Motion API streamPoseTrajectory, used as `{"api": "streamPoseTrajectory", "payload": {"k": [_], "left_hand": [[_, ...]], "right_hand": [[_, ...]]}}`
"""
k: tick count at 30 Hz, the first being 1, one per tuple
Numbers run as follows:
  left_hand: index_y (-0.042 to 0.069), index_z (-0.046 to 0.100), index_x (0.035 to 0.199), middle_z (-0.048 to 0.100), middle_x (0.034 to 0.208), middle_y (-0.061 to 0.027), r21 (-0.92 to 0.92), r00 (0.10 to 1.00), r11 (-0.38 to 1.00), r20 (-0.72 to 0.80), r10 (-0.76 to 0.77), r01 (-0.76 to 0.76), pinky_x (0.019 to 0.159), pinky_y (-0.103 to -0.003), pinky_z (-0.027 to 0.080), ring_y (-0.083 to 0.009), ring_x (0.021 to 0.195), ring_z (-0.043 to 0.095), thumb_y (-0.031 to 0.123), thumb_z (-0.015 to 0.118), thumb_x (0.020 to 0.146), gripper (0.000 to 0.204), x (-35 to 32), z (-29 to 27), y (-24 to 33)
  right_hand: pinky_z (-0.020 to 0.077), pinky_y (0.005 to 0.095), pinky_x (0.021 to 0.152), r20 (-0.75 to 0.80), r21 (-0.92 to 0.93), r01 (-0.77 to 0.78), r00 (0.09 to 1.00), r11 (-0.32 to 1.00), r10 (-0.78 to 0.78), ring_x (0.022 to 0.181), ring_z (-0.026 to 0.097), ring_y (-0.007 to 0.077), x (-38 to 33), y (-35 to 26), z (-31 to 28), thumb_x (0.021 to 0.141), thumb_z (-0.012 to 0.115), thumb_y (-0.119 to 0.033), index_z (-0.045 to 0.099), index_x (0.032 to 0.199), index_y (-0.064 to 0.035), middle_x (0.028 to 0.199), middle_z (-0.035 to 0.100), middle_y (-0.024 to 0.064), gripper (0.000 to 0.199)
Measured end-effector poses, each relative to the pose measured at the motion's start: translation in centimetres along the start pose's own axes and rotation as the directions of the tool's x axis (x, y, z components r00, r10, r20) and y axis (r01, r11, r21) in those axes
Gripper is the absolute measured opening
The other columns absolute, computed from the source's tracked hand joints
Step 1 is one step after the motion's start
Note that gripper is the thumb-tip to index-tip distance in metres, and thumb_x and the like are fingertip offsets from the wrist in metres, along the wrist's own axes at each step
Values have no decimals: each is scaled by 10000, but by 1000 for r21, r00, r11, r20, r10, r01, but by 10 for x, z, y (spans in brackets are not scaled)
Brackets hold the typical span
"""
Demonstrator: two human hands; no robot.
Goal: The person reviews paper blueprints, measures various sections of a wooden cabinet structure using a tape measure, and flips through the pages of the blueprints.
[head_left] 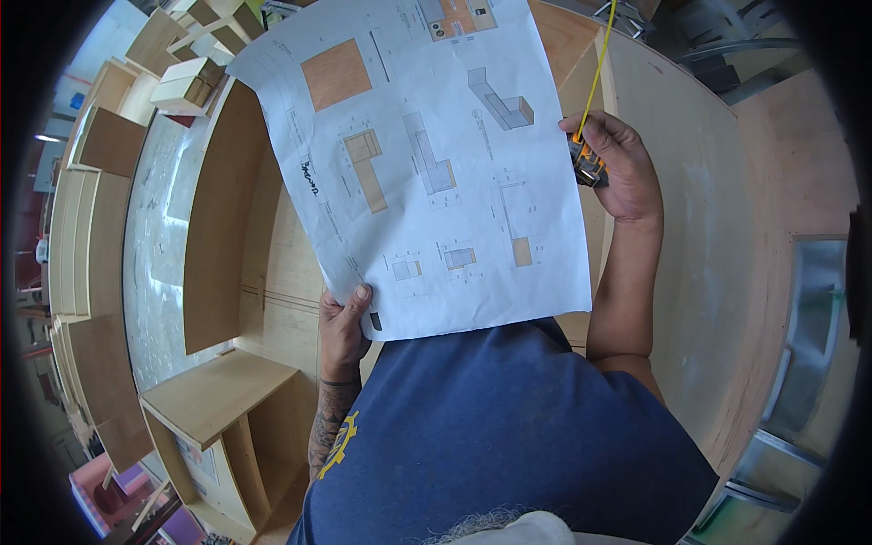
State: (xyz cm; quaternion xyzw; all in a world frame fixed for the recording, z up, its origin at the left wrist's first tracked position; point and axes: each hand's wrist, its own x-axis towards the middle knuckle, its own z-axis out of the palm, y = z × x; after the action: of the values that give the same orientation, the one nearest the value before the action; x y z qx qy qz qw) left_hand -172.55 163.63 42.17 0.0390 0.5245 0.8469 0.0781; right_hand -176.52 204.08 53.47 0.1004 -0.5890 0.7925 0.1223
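Note:
A large white sheet of printed drawings (454,173) spreads in front of my chest, showing furniture plans and a brown square. My left hand (345,329) pinches its lower left corner, thumb on top and fingers hidden behind. At the sheet's right edge, my right hand (618,163) is closed around a black and orange tape measure (589,163). Its yellow blade (599,64) runs up and out past the top of the view. The right thumb and fingertips come close to the paper's edge; whether they touch it I cannot tell.
An open plywood cabinet (222,386) stands at the lower left, below a tall plywood panel (218,218). Further left are stacked wooden boxes (91,236) and a pink item (104,490). A long pale board (699,218) curves along my right, with metal-framed pieces (808,318) beyond.

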Motion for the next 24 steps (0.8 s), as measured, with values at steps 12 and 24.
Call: {"api": "streamPoseTrajectory", "payload": {"k": [12, 24], "left_hand": [[-18, 668, 1175, 716, 1021, -55, 176, 973, 983, 229, 4, -45, 747, -282, 552, -118, 866, 677, 160, 669, 992, 256, 38, -11, 22], [-14, 682, 1193, 737, 1014, -94, 562, 619, 817, 690, -377, -129, 797, -346, 587, -176, 908, 701, 280, 699, 958, 377, 10, 97, -110]], "right_hand": [[502, 233, 808, -180, -253, 133, 967, 958, -182, 877, 642, 74, -55, -11, 6, 1007, 668, -228, 756, 1044, -19, 970, 738, 31, 230], [506, 350, 880, -549, -446, 134, 740, 885, -389, 989, 617, 228, -293, -51, -1, 1074, 536, -318, 601, 1142, 33, 1041, 630, 114, 364]]}}
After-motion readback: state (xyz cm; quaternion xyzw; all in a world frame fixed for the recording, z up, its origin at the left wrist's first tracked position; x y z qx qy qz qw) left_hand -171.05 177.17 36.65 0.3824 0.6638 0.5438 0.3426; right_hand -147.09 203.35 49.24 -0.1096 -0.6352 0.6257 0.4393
